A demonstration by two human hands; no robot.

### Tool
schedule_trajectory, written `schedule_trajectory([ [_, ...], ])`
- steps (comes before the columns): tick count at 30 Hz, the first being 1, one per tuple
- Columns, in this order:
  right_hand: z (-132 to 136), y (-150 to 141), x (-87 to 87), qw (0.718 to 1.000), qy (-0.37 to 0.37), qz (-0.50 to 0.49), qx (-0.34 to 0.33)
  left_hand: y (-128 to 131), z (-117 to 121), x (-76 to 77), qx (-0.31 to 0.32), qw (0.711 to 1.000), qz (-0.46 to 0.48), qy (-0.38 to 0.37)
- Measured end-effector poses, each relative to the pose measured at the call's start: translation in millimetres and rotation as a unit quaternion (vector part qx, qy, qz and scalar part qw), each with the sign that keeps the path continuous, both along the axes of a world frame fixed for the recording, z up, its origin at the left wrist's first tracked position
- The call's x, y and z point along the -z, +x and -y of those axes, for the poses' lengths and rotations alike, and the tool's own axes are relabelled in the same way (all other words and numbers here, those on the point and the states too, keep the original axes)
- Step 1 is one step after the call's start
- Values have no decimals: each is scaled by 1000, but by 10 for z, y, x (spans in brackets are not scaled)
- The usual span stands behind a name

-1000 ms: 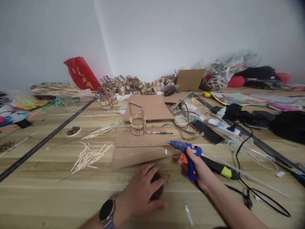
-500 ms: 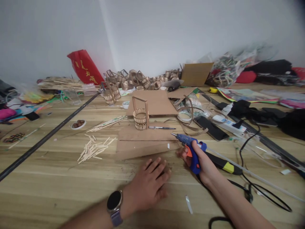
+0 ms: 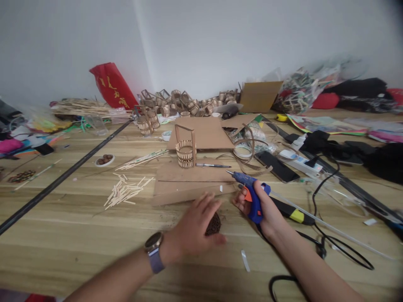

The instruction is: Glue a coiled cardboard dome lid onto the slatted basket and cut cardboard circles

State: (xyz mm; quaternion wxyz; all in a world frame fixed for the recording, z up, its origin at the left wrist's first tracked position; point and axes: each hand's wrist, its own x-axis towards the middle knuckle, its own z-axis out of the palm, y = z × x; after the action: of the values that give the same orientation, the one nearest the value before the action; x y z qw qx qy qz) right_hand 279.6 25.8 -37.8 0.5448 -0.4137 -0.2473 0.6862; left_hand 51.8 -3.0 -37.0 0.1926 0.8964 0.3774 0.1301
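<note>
My right hand [image 3: 267,209] is wrapped round a blue hot glue gun [image 3: 255,205] with an orange trigger; its nozzle points left and a long glue stick trails from its back. My left hand [image 3: 195,226], wearing a watch, is open with fingers apart over a small dark brown round piece [image 3: 214,224], partly hidden beneath it. Whether the fingers touch that piece I cannot tell. Beyond the hands, a small basket [image 3: 185,153] of wooden slats with a tall handle stands upright on a cardboard sheet [image 3: 189,178]. Beside it lies a pen [image 3: 213,165].
Loose short sticks [image 3: 124,192] lie to the left, near a small white dish [image 3: 105,160] of brown balls. Several finished baskets [image 3: 185,102] are heaped by the wall. On the right are a phone [image 3: 277,166], a power strip [image 3: 300,162], a cutter [image 3: 292,212] and a black cable [image 3: 349,256].
My left hand has lifted and turned, uncovering part of the dark round piece under it. The right hand still holds the glue gun, nearly unmoved; the view has shifted slightly.
</note>
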Motion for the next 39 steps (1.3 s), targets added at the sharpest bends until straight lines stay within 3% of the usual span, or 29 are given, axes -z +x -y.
schedule_trajectory([
  [4,-23,6,8,1000,-13,-22,8,-133,-14,-93,23,997,-61,-38],
  [8,-34,19,26,1000,-12,-12,-8,-89,160,-123,30,998,-25,-48],
  [13,-45,54,48,1000,6,-16,-11,26,398,142,185,980,62,-45],
  [15,-49,56,55,1000,1,-21,-13,35,359,257,202,977,57,-27],
  [18,-49,48,53,1000,-7,-24,-10,1,170,285,149,988,37,-30],
  [21,-47,51,35,1000,1,-18,-5,-79,16,159,32,998,35,-48],
  [25,-49,72,12,1000,-7,-18,-4,-251,52,-3,-6,998,60,-29],
  [28,-49,73,9,1000,-13,-20,-3,-416,131,-15,-52,997,63,-15],
  [32,-45,58,19,1000,-20,-18,0,-618,153,39,-138,986,96,-15],
  [36,-48,59,41,1000,-27,-11,3,-707,136,42,-179,969,168,-22],
  [39,-55,65,58,1000,-29,-5,6,-692,141,-9,-211,942,248,-80],
])
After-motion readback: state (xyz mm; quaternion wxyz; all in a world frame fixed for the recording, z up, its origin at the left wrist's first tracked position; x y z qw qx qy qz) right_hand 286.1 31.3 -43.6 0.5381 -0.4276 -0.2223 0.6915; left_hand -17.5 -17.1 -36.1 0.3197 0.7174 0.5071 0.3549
